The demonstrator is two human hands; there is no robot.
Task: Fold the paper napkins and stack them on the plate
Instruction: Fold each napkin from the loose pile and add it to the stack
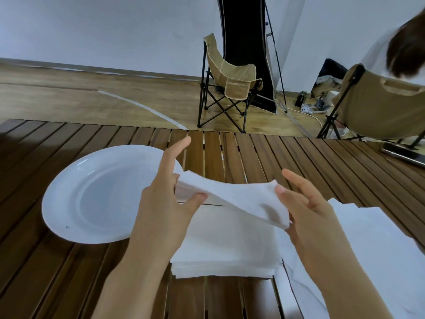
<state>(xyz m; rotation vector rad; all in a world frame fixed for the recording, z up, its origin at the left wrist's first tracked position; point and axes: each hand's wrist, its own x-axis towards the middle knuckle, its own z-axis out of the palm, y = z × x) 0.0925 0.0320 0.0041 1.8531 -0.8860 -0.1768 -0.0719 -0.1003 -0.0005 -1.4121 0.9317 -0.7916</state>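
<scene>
Both my hands hold one white paper napkin (239,199) in the air above a stack of napkins (227,249) on the slatted wooden table. My left hand (165,199) pinches its left edge between thumb and fingers, index finger stretched out. My right hand (305,208) pinches the right corner with its thumb on top. A white plate (76,203), with nothing on it, lies to the left of the stack, partly behind my left hand.
More white sheets (368,238) lie spread at the right of the table. A phone (404,154) lies near the far right edge. Beyond the table stand a folding camp chair (230,84) and a second chair (379,104) with a person in it.
</scene>
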